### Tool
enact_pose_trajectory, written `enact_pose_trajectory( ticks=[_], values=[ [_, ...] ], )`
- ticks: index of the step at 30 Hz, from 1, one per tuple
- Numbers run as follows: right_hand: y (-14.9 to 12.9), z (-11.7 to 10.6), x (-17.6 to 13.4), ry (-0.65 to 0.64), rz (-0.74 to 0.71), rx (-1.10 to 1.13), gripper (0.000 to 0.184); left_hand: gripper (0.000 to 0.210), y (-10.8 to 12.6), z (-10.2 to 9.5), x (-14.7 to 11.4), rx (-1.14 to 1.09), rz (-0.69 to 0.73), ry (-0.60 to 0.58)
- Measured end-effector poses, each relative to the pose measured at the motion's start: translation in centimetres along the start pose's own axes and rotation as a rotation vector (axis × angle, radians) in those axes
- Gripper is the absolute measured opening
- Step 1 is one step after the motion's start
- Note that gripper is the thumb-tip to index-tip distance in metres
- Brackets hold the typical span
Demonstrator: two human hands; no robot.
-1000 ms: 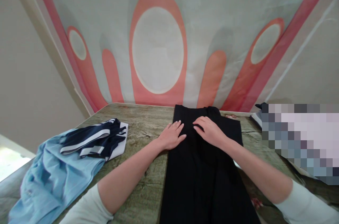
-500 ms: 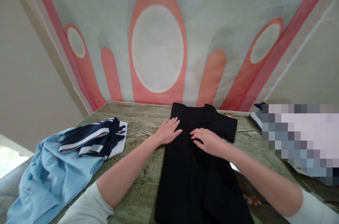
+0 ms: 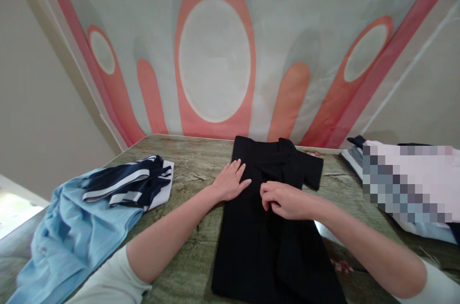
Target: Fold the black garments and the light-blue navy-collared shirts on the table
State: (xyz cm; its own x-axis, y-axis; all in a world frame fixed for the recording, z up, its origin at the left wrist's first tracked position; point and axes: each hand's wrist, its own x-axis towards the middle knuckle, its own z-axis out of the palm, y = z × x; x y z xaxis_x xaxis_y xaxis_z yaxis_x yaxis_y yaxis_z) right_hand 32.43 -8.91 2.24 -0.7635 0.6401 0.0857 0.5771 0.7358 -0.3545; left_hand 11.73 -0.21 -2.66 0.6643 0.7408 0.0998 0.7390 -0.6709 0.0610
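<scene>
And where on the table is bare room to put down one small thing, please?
Bare table shows beyond the left forearm, between the navy garment and the black garment; a narrower strip separates the black sleeve from the clothes stack. The middle is crowded: the left hand and right hand are at the black garment.

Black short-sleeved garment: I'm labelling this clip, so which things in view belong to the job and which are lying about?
In use: black short-sleeved garment; left hand, flat on it; right hand, curled over it; table beneath.

Seemingly lying about: light blue garment; navy white-striped garment; clothes pile at right.
</scene>
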Motion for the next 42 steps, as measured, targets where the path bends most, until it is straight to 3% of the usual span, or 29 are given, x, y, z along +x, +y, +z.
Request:
enact_pose_trajectory(
  ticks=[5, 10, 17, 22, 26, 29, 32, 38, 40, 42],
  values=[
    [-1.7, -1.2, -0.5, -0.037, -0.026, 0.02, 0.022, 0.066, -0.3, -0.3, 0.2, -0.005, 0.009, -0.013],
    [-3.7, -0.5, -0.5, -0.126, -0.115, 0.055, 0.02, 0.06, 1.3, -0.7, -1.1, 0.021, -0.006, -0.015],
    [-2.9, -0.1, -0.4, -0.201, -0.129, 0.087, 0.015, 0.057, 2.5, -1.7, -5.1, -0.024, 0.134, -0.043],
    [-3.4, -0.8, -0.5, -0.321, -0.2, 0.22, 0.017, 0.058, 2.2, -1.8, -5.0, -0.026, 0.127, -0.036],
    [-4.4, -0.7, -0.6, -0.33, -0.237, 0.225, 0.026, 0.055, 2.9, -1.8, -5.2, -0.028, 0.113, -0.024],
    [-4.9, -0.3, -0.6, -0.326, -0.254, 0.206, 0.029, 0.051, 4.1, -2.1, -5.8, -0.076, 0.203, -0.067],
    [-4.9, 0.5, -0.4, -0.335, -0.303, 0.209, 0.023, 0.052, 5.0, -2.6, -6.3, -0.129, 0.297, -0.122],
    [-4.1, 0.8, -0.2, -0.457, -0.447, 0.372, 0.014, 0.055, 5.1, -3.3, -6.3, -0.139, 0.289, -0.145],
    [-3.6, -0.2, -0.4, -0.448, -0.374, 0.47, 0.019, 0.055, 5.2, -3.4, -6.4, -0.143, 0.294, -0.151],
    [-2.4, -1.3, -0.7, -0.311, -0.181, 0.484, 0.024, 0.058, 5.6, -3.7, -6.7, -0.153, 0.303, -0.16]
  ],
)
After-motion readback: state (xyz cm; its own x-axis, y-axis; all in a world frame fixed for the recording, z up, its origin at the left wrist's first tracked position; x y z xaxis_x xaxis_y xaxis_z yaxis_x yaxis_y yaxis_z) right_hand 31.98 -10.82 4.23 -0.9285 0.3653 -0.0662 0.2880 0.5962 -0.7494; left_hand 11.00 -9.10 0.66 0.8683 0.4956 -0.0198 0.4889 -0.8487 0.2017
